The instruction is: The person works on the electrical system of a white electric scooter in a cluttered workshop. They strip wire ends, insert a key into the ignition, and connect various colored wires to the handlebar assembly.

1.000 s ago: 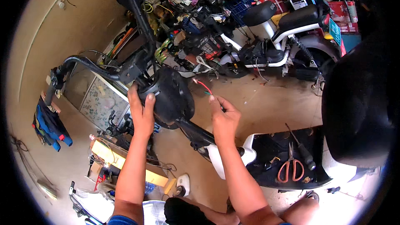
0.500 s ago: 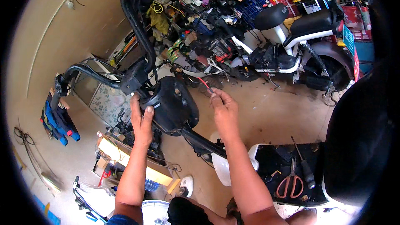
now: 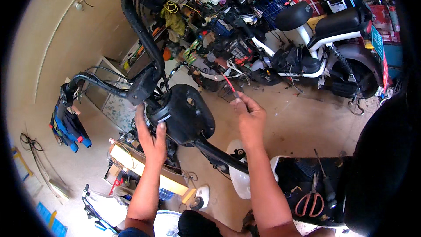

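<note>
A scooter's black front housing stands in front of me, below its bent black handlebar. My left hand holds the near left side of this housing, thumb on its face and the other fingers partly hidden along its edge. To the right of the housing, apart from it, my right hand pinches the dark lower end of a thin red wire between thumb and fingertips. The wire's upper end slants up and left; against the clutter I cannot tell where it ends.
Scissors and a screwdriver lie on the black footboard at lower right. Another scooter is parked behind, beside heaped parts and boxes. Clothes hang by the left wall. A long yellowish box sits left of the scooter.
The whole view has shifted a little, so most things sit farther right. My right hand has moved slightly right with the wire. My left hand keeps its place on the housing.
</note>
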Motion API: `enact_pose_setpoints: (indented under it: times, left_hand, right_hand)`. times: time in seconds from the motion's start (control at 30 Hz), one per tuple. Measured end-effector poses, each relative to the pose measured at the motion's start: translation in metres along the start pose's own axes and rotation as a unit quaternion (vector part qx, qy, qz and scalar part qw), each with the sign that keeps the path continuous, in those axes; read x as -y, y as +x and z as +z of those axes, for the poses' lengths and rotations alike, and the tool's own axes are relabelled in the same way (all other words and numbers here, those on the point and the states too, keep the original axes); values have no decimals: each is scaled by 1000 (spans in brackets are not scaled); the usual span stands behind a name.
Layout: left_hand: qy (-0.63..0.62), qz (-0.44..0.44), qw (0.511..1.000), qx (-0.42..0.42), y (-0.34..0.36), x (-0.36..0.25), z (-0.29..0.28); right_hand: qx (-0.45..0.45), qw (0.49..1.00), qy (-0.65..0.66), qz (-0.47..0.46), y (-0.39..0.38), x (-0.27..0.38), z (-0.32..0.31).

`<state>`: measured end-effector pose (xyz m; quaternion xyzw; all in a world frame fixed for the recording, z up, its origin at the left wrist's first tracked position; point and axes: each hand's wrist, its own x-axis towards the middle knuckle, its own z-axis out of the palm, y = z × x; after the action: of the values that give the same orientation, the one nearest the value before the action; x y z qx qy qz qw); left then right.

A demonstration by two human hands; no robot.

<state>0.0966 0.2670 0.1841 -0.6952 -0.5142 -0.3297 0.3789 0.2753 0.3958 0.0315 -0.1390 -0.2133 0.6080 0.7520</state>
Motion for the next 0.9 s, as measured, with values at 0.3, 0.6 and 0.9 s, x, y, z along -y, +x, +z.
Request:
enact_pose_setpoints:
  times: [0.3,0.6,0.9]
  left_hand:
    - [218,346,888,208,-4,-79,8]
    - [348,347,829,269,28,-106,1]
    - [419,350,799,252,55,-93,7]
  right_hand:
    - [-50,998,28,11,8,-20,-10]
    - [-60,996,55,39,10,-26,-15]
    - [-68,994,50,72,6,-34,-18]
